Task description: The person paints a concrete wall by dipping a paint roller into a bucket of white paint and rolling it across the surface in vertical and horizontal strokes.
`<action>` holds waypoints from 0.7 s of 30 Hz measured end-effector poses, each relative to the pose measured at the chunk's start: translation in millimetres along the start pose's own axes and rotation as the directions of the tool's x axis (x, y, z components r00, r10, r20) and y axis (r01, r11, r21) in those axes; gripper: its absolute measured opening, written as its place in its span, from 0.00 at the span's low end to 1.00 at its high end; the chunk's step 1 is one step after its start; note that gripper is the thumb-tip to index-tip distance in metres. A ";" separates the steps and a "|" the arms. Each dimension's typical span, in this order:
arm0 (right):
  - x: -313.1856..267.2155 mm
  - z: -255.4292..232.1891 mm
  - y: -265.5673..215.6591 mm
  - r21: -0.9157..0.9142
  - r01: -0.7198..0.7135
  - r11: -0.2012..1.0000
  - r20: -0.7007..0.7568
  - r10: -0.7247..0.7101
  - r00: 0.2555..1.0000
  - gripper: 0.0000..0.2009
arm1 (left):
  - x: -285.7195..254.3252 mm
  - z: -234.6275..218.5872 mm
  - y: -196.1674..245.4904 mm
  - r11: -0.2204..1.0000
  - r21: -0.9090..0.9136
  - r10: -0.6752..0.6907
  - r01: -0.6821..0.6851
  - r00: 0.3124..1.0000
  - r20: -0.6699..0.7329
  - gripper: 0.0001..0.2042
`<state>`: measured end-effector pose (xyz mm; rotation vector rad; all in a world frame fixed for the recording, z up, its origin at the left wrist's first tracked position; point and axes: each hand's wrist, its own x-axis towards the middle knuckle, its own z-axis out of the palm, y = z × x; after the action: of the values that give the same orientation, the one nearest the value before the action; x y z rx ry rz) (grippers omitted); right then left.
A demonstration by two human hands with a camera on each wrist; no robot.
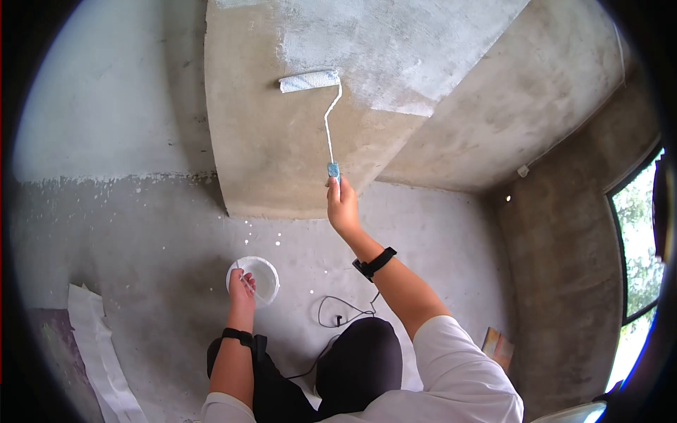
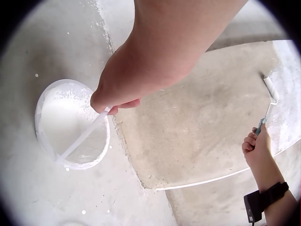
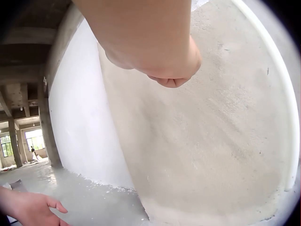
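Observation:
A paint roller [image 1: 309,81] with a white sleeve lies against the bare grey-brown wall section, just below the painted patch. My right hand [image 1: 343,206] grips its blue handle [image 1: 333,170], arm stretched forward. In the right wrist view, that forearm and fist hide the roller. Down at the left, a white bucket [image 1: 266,280] holds white paint [image 2: 66,120]. Across its mouth slants a pale plastic bail handle [image 2: 84,135], which my left hand [image 1: 242,283] holds with curled fingers. The left hand [image 3: 37,209] also enters the right wrist view at the lower left corner.
White paint [image 1: 338,35] covers the wall's upper part. Paint drops dot the grey floor [image 1: 169,240]. A black cable [image 1: 331,310] loops by my knee [image 1: 360,359]. A long white strip [image 1: 102,352] lies at the left, and a window [image 1: 638,233] stands at the right.

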<state>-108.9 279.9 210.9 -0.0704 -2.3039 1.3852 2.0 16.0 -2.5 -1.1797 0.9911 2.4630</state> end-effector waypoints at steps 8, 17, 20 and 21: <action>48.7 -49.3 -88.5 -0.201 0.329 0.923 0.177 -0.296 0.939 0.14 | 2.7 1.2 -2.5 1.000 0.000 0.022 -0.022 1.000 -0.011 0.13; 127.9 -56.1 -213.7 -0.321 0.454 0.831 0.271 -0.379 0.885 0.24 | 6.8 0.4 -1.7 1.000 0.003 0.011 -0.011 1.000 -0.018 0.13; 127.4 -56.9 -219.8 -0.373 0.428 0.823 0.266 -0.347 0.899 0.25 | 5.3 1.1 -1.3 1.000 0.005 0.012 -0.012 1.000 -0.007 0.13; 125.8 -57.3 -218.9 -0.395 0.413 0.821 0.253 -0.335 0.908 0.25 | 3.4 1.4 -1.6 1.000 0.005 0.013 -0.013 1.000 -0.001 0.13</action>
<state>-159.0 252.6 463.5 0.3646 -2.5555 0.6770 -0.3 17.9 -5.1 -1.1773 1.0075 2.4689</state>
